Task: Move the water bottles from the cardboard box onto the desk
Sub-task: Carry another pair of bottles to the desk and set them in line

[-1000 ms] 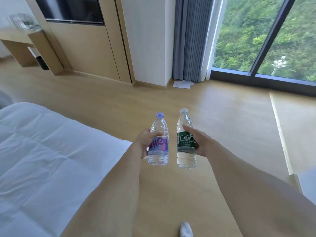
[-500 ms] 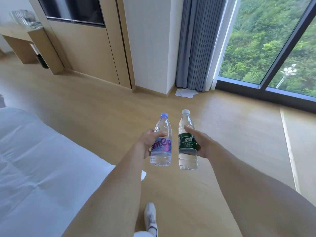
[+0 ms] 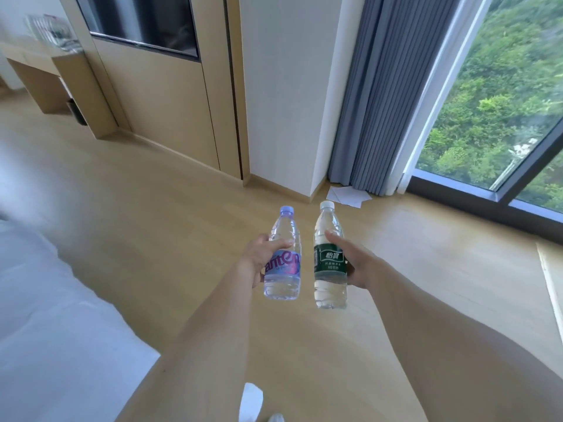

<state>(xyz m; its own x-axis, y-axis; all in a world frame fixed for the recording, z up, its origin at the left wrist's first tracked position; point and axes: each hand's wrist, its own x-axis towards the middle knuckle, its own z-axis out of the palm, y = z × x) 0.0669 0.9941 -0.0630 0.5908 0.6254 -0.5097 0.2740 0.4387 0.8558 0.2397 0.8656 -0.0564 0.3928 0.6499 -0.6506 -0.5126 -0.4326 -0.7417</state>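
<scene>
**Carrying Two Bottles, One in Each Hand**

Gripping the purple-label bottle (image 3: pixel 283 269) with the left hand (image 3: pixel 263 258), fingers wrapped behind the label band and thumb lying across the front just above it. Gripping the green-label bottle (image 3: pixel 330 269) with the right hand (image 3: pixel 355 263), fingers curled behind the label and thumb reaching up along the shoulder.

Holding both upright, caps up, out in front on extended arms, side by side and near each other but not touching. Probably taking one per hand to halve the trips, and spacing them to avoid knocking. Grasping at the label band, presumably for a firm hold on the wide body instead of the thin neck.

Carrying both in the air above the wooden floor (image 3: pixel 152 208), well apart from the white bed (image 3: pixel 45 300) on the left. Seeing no cardboard box anywhere in view.

Facing a wooden surface (image 3: pixel 33 60) far off at the upper left, well apart from both hands, with blurred things on top. Judging it the likely desk, without certainty. Leaving aside the loose white papers (image 3: pixel 347 194) at the foot of the grey curtain (image 3: pixel 365 102).

Judging the step as mid-carry, with both bottles out of the box and neither set down yet. Needing next a heading toward the left and a base-first lowering, well suited to the upright hold.
</scene>
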